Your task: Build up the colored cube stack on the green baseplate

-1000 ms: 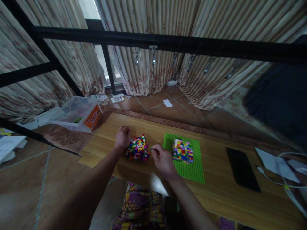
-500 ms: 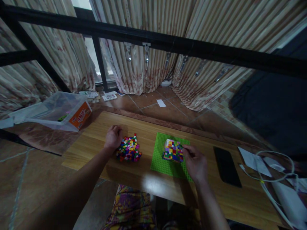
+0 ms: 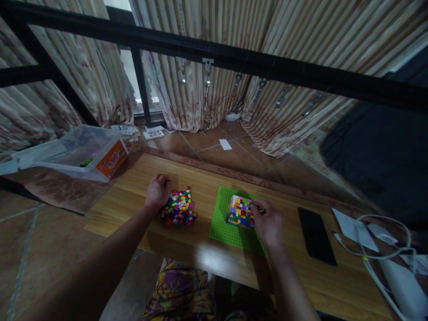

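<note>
A loose heap of small coloured toy bricks lies on the left half of the wooden table. My left hand rests at its upper left edge, fingers curled; whatever may be inside them is hidden. On a green studded baseplate stands a block built of many-coloured bricks, its top a patchwork of small pieces. My right hand is at the block's right edge, thumb and fingers pinched together against it. Any piece between these fingertips is too small to make out.
A black phone lies right of the baseplate. White cables and papers are at the table's right end. Behind the left end stands a clear plastic box with an orange label. A dark metal bar crosses ahead, before curtains.
My right hand has shifted slightly left, its fingertips now against the block's right upper edge. The left hand stays by the heap. The camera view has moved a little.
</note>
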Available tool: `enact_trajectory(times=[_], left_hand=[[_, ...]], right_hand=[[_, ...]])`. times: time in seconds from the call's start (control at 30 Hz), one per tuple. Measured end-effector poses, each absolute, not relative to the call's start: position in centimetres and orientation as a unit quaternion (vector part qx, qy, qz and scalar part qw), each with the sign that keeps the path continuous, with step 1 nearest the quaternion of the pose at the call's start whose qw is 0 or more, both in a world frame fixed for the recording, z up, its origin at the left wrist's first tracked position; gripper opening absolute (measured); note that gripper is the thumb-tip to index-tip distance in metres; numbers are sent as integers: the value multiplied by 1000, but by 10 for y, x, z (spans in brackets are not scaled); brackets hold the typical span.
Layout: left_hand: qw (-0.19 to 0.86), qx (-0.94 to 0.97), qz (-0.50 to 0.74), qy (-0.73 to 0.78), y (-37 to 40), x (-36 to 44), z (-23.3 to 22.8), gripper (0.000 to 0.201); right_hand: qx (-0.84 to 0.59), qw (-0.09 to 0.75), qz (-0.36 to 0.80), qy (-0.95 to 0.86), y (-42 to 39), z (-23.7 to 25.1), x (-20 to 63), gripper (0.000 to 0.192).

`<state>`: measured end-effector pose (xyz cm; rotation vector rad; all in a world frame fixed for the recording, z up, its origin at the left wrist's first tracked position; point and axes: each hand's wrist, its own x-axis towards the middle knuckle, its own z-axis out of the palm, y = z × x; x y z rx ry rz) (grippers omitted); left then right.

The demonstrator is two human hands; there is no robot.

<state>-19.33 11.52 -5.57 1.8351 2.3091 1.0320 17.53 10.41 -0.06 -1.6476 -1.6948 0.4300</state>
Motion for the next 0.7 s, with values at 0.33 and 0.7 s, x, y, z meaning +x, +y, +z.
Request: enact_trajectory(times=[0.33, 0.7], left_hand=[[9, 589, 322, 742, 115, -193, -56, 19], [5, 586, 326, 742, 116, -192, -56, 19]], right_hand=[[-635, 397, 203, -631, 108, -9, 176, 37], [-631, 461, 239, -576, 115, -12, 184, 45]])
